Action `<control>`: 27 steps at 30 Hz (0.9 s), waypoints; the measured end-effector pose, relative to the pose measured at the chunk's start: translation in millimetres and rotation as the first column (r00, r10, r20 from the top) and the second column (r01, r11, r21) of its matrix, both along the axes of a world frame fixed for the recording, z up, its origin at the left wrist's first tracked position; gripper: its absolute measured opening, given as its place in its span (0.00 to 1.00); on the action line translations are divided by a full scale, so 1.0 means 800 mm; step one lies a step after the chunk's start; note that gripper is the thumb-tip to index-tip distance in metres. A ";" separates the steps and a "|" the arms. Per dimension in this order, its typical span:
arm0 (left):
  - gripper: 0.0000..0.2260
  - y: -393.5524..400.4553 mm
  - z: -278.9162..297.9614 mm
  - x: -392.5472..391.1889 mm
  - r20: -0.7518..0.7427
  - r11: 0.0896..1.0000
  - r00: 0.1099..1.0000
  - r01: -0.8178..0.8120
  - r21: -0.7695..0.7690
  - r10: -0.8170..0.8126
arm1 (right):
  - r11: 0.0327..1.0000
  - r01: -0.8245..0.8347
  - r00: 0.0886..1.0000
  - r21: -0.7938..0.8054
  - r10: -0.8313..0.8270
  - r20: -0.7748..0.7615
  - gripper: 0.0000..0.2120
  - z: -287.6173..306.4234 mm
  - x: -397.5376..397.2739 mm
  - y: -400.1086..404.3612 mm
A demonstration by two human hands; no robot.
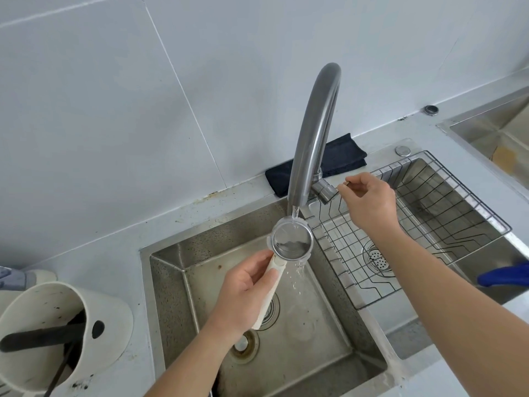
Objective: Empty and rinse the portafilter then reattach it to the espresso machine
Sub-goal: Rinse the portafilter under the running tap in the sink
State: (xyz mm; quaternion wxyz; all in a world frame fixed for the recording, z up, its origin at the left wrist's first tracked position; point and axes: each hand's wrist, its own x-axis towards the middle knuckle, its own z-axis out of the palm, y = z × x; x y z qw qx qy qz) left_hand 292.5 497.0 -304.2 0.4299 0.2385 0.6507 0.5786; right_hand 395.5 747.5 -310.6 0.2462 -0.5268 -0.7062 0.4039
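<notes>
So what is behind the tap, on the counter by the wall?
A folded black cloth lies there. The tap covers its middle, so only its two ends show; whatever lies beneath it cannot be seen.

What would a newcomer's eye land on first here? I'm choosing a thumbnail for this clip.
First, the round steel portafilter basket with its cream handle, held by the left hand under the tall curved grey faucet, with water spilling into the left steel sink basin. Next, the right hand at the faucet's lever. At lower left stands a cream, grounds-stained knock box.
</notes>
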 end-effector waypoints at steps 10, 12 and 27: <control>0.14 0.008 -0.002 0.014 0.368 0.998 0.927 -0.066 -0.012 0.066 | 1.000 -0.004 1.000 -0.003 0.004 -0.005 0.07 0.001 0.001 -0.001; 0.13 0.011 -0.002 0.016 0.407 0.997 0.911 -0.080 -0.002 0.074 | 1.000 -0.007 1.000 -0.004 0.006 -0.005 0.07 0.001 0.001 -0.001; 0.13 0.028 0.007 0.025 0.605 0.988 0.784 -0.148 -0.037 0.140 | 1.000 -0.010 1.000 0.001 0.010 -0.012 0.07 0.001 0.001 -0.001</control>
